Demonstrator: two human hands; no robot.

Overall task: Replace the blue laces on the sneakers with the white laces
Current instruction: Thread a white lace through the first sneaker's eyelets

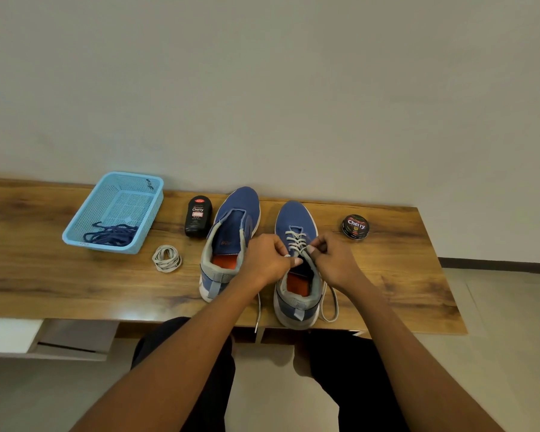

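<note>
1. Wooden table set against a plain pale wall; tiled floor below, the person's dark-clad knees at the near edge.
2. Nearest on the table: right sneaker, blue with grey heel and orange insole, toe pointing at the wall. White lace crosses its lower eyelets in several rows; the upper eyelets are hidden by the hands.
3. Loose lace ends trail toward the near edge: one hangs over the table lip left of the shoe, one loops on the wood to its right.
4. Left hand curled over the shoe's collar, fingertips pinching the lace at the left eyelet row.
5. Right hand curled likewise, thumb and forefinger pinching the lace on the right side. Both grips narrow and tight on the lace.
6. Left sneaker just beside the first one, unlaced, tongue open.
7. Coiled second white lace lies on the wood left of that shoe.
8. Farther back: black polish bottle lying by the left shoe's toe; round polish tin right of the pair.
9. Far left: light blue basket, blue laces heaped in its near corner.
</note>
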